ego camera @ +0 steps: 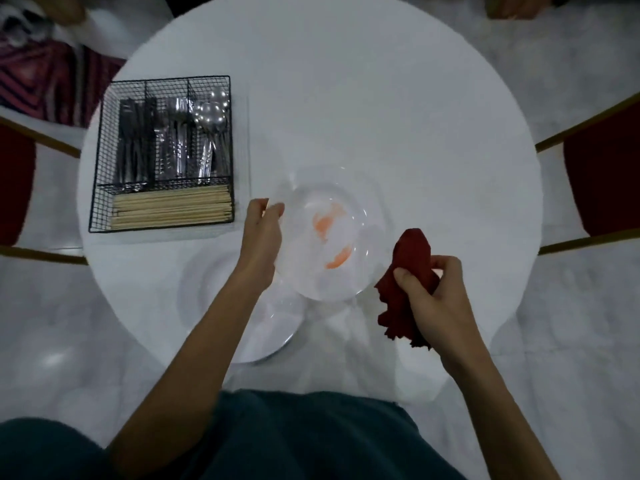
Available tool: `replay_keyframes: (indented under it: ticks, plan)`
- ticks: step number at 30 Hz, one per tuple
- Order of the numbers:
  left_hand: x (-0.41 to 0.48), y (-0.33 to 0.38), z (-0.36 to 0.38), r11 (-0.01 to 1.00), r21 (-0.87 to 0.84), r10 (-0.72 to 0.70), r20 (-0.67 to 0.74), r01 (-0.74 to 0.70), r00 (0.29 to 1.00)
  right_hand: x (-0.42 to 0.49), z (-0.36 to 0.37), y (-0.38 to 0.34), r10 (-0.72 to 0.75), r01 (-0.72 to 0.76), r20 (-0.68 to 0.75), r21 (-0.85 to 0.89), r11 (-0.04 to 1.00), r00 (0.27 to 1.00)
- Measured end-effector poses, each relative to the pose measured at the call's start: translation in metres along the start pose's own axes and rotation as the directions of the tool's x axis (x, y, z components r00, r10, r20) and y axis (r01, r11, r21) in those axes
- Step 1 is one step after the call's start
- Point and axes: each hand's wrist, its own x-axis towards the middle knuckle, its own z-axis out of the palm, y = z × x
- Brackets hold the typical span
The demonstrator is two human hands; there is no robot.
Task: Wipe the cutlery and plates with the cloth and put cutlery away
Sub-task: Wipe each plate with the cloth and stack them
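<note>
My left hand [260, 237] grips the left rim of a white plate [349, 282] and holds it tilted above the round white table [346, 98]. Two orange smears [329, 223] mark the plate's face. My right hand [433, 292] holds a bunched dark red cloth [408, 258] just right of the plate, apart from it. A second white plate [270, 334] lies on the table below the held one. A black wire caddy [166, 154] at the left holds knives, forks and spoons in upright compartments, with wooden chopsticks [173, 209] in its front section.
Red-cushioned chairs stand at the left [14, 188] and right [602, 178] of the table. Another person's hand and striped sleeve [52, 74] show at the top left, and part of a hand [512, 5] at the top right. Pale marble floor surrounds the table.
</note>
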Motion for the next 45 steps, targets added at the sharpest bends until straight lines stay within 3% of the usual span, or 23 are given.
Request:
replay_keyframes:
  ticks: [3,5,7,9,13,15,19,22,25,31,35,39,41,43,45]
  plan:
    - [-0.038,-0.004,-0.023,1.0,-0.027,-0.008,-0.016,0.008,1.0,-0.017,0.008,-0.018,-0.212,0.215,0.042,-0.063,0.975,0.976]
    - [-0.057,-0.01,-0.033,0.998,-0.032,-0.06,-0.023,0.059,0.998,-0.021,0.018,-0.019,-0.341,0.357,0.108,-0.281,0.891,0.934]
    - [-0.07,-0.015,-0.038,0.994,-0.032,-0.108,-0.013,0.108,0.994,-0.016,0.032,-0.009,-0.455,0.443,0.138,-0.583,0.681,0.88]
    - [-0.082,-0.015,-0.041,0.992,-0.039,-0.122,-0.011,0.122,0.992,-0.014,0.05,0.003,-0.566,0.457,0.13,-0.745,0.487,0.814]
    - [-0.102,-0.012,-0.047,0.996,-0.066,-0.065,0.012,0.066,0.998,-0.025,0.09,0.024,-0.652,0.531,0.151,-0.726,0.436,0.743]
    - [-0.11,-0.011,-0.052,0.999,-0.049,-0.019,0.041,0.021,0.999,-0.041,0.111,0.028,-0.678,0.623,0.23,-0.663,0.416,0.698]
    - [-0.107,-0.006,-0.085,0.997,-0.071,0.016,-0.039,-0.018,0.999,-0.083,0.129,0.035,-0.742,0.778,0.402,-0.575,0.251,0.537]
    - [-0.102,0.002,-0.11,0.993,-0.116,0.034,-0.05,-0.039,0.998,-0.091,0.116,0.045,-0.795,0.76,0.396,-0.638,0.121,0.46]
    - [-0.108,0.007,-0.122,0.987,-0.155,0.041,-0.048,-0.048,0.998,-0.093,0.107,0.049,-0.81,0.708,0.362,-0.701,0.089,0.461]
    - [-0.118,-0.008,-0.117,0.986,-0.151,0.061,-0.075,-0.072,0.995,-0.095,0.146,0.033,-0.677,0.753,0.54,-0.657,0.032,0.5]
    - [-0.128,-0.013,-0.119,0.977,-0.175,0.112,-0.086,-0.126,0.99,-0.063,0.142,0.009,-0.673,0.591,0.4,-0.803,0.069,0.622]
    - [-0.128,0.007,-0.142,0.958,-0.197,0.185,-0.133,-0.209,0.974,-0.075,0.125,0.006,-0.753,0.496,0.289,-0.866,0.057,0.591]
    - [-0.128,0.014,-0.15,0.949,-0.194,0.217,-0.163,-0.247,0.962,-0.095,0.123,0.015,-0.718,0.511,0.326,-0.858,0.047,0.615]
    - [-0.127,0.012,-0.155,0.946,-0.182,0.232,-0.2,-0.269,0.952,-0.123,0.132,0.02,-0.61,0.577,0.434,-0.815,0.047,0.663]
    - [-0.126,0.007,-0.155,0.943,-0.177,0.241,-0.218,-0.281,0.946,-0.143,0.151,0.014,-0.505,0.681,0.555,-0.726,0.094,0.662]
